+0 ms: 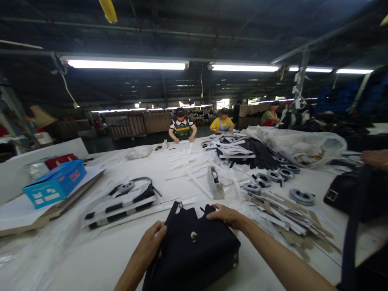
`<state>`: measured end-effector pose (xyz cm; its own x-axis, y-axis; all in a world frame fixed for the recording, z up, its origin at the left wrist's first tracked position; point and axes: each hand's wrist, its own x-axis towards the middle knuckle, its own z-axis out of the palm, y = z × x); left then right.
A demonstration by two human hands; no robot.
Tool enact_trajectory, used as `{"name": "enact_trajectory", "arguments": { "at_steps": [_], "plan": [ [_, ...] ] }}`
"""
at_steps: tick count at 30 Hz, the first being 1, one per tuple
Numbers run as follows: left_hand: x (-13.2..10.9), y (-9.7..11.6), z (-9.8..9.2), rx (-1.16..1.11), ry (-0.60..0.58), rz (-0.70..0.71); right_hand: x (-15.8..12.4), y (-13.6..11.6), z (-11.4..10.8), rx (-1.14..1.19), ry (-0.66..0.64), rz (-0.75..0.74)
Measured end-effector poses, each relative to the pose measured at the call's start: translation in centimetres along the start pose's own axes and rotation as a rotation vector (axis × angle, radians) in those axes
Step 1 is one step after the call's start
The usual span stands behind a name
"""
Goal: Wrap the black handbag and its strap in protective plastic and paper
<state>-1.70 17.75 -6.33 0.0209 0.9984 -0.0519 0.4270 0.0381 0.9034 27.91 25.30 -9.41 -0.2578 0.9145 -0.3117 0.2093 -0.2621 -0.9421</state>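
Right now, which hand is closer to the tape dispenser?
The right hand. It rests on the top edge of the black handbag, just short of the tape dispenser. The left hand grips the handbag's left side, farther back.

Left grip (153, 239) is clasping the black handbag (194, 252), lying on the bench (100, 258), at its left edge; right grip (226, 215) is holding its top rim.

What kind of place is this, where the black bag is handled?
Most likely a handbag factory or workshop. The left hand and right hand hold a black handbag on a long white worktable; tape rolls and white strips lie around, and other workers stand at its far end.
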Motion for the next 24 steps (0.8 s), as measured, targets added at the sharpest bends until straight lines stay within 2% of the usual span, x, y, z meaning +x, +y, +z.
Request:
{"name": "enact_trajectory", "arguments": {
  "at_steps": [3, 6, 9, 11, 13, 15, 18, 21, 24],
  "plan": [
    [0.2, -0.8, 0.8, -0.069, -0.069, -0.024, -2.1, -1.1, 1.1, 0.062, 0.017, -0.09],
    [-1.3, -0.1, 0.1, -0.197, -0.195, -0.04, -5.7, -2.4, 1.3, -0.062, 0.077, -0.333],
    [-4.7, 2.4, -1.3, -0.387, -0.241, -0.044, -9.6, -2.5, 1.0, -0.328, 0.15, -0.59],
    [-7.3, 4.6, -2.1, -0.463, -0.214, -0.052, -11.9, -1.6, 0.9, -0.46, 0.133, -0.719],
    [-9.6, 6.6, -2.5, -0.443, -0.202, -0.077, -13.9, -0.2, 1.0, -0.519, 0.083, -0.805],
    [-11.2, 8.0, -2.1, -0.347, -0.228, -0.104, -15.5, 1.4, 1.2, -0.49, 0.064, -0.8],
    [-12.2, 8.9, -0.3, -0.16, -0.238, -0.08, -17.4, 3.2, 1.6, -0.331, 0.105, -0.669],
    [-12.2, 9.3, 2.1, 0.027, -0.247, -0.022, -18.5, 3.8, 1.6, -0.109, 0.093, -0.579],
    [-11.9, 10.5, 3.7, 0.202, -0.29, -0.006, -18.4, 3.5, 1.5, 0.055, 0.046, -0.527]
  ]
}}
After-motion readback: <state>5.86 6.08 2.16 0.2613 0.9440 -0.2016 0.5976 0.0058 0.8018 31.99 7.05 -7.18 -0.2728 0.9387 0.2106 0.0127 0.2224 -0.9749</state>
